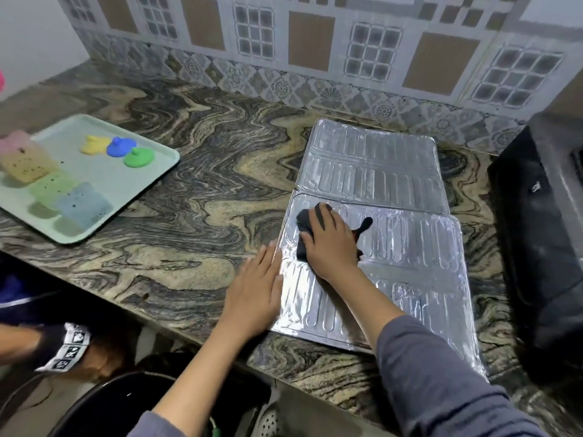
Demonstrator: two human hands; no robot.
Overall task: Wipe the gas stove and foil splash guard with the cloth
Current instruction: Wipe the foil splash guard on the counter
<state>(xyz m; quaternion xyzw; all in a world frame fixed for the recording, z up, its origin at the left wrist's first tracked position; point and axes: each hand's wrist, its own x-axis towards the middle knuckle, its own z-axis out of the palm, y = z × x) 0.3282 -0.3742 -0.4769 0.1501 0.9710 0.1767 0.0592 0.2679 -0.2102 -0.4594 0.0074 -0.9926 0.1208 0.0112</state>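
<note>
Two hands rest on a foil splash guard [410, 247] that lies flat on the marbled stone counter [205, 216], right of centre and close to the front edge. The guard shows two ribbed silver panels: a far one toward the tiled wall [315, 42] and a near one that overlaps it. The right hand [328, 241] presses a dark cloth [303, 220] onto the upper left part of the near panel. Its fingers lie fairly straight and close together on top of the cloth, with the thumb at the cloth's left side. Bits of cloth stick out past the fingertips and to the right of the hand. The left hand [255, 294] lies flat, palm down, with its fingers straight and together. It sits on the counter right at the guard's left edge, and its thumb side touches the foil.

Well to the left stands a pale green tray [94, 171]. It holds a row of sponges [83, 203] in pink, yellow, green and blue, plus three small round pieces [120, 146] in yellow, blue and green. A bulky black thing [536, 247] fills the right edge of the counter, too blurred to tell what it is.
</note>
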